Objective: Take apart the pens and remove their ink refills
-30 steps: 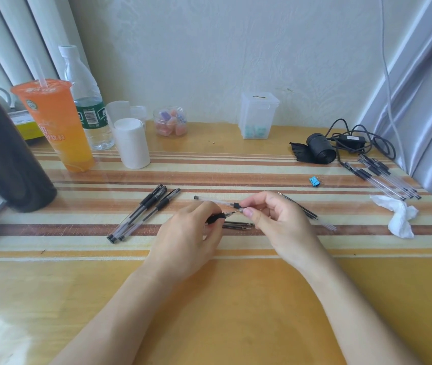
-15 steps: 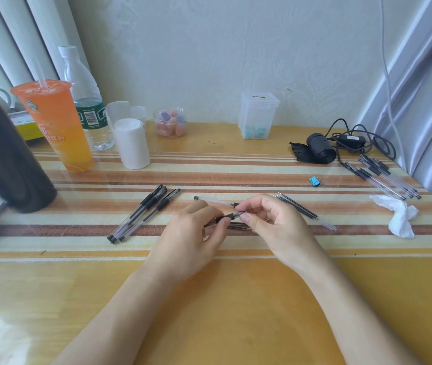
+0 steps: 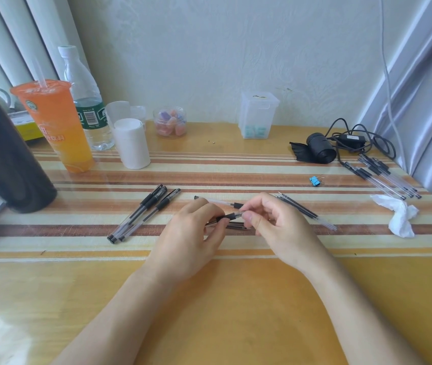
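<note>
Pen [image 3: 232, 215] with a black grip sleeve is held between both my hands, low over the near part of the striped table [image 3: 236, 299]. My left hand [image 3: 188, 233] has thumb and fingers curled round the black grip end. My right hand [image 3: 275, 227] pinches the clear end between thumb and forefinger, the other fingers loosely bent.

Right under the pen a few thin dark rods [image 3: 236, 226] lie on the table, too hidden by my fingers for me to name. Just behind my fingertips lies a clear barrel [image 3: 217, 201] with a black end.

Off to the left, three capped pens [image 3: 139, 211] lie side by side on a slant. To the right, a bunch of ink refills [image 3: 304, 211] lies fanned out, and beyond them sits a crumpled tissue [image 3: 402, 217].

Farther back are a small blue binder clip [image 3: 315, 180] and a pile of more pens [image 3: 386, 177] near the right edge.

Along the wall, from right to left, stand:
- a black cable with its adapter [image 3: 352, 138]
- a black roll [image 3: 320, 151]
- a clear plastic box [image 3: 258, 114]
- a jar of coloured pieces [image 3: 170, 122]
- a white roll [image 3: 132, 143]
- a water bottle [image 3: 86, 101]
- an orange drink cup [image 3: 54, 125] with a straw
- a black flask [image 3: 4, 159] at the far left
</note>
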